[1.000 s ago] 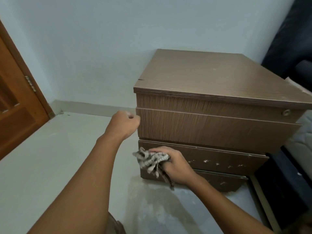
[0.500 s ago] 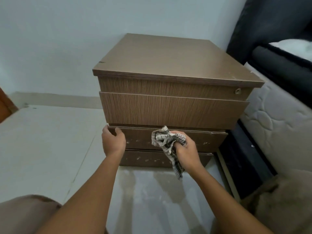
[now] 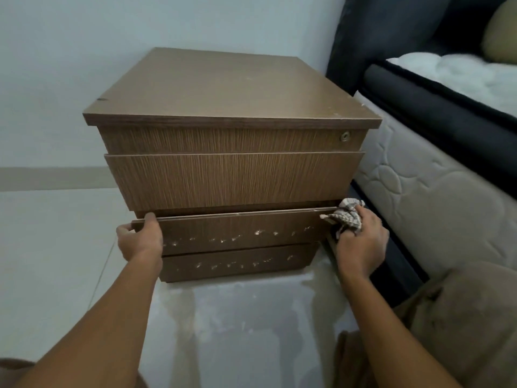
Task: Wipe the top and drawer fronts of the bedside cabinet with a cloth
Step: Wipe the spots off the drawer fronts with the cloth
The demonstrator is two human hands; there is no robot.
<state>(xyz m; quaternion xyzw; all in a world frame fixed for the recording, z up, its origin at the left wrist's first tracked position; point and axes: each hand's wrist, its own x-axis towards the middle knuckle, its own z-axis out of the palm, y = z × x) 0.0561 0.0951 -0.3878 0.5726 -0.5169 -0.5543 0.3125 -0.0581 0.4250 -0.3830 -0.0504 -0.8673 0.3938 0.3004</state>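
My left hand (image 3: 140,242) grips the third drawer front's (image 3: 240,233) left edge to steady it — my right hand (image 3: 359,242) bunches the checked cloth (image 3: 347,217) against its right end, ready to wipe the bedside cabinet (image 3: 232,88).

floor (image 3: 56,247): pale, streaked | bears: bedside cabinet (image 3: 232,91) | just beside: bed (image 3: 433,197)

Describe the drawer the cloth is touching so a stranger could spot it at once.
Find the brown bedside cabinet beside the mattress. On its front, take the third drawer front down, where the left hand grips one top corner and the right hand holds a checked cloth at the other. It is the upper of the two white-flecked fronts; nothing grips the bottom drawer front.
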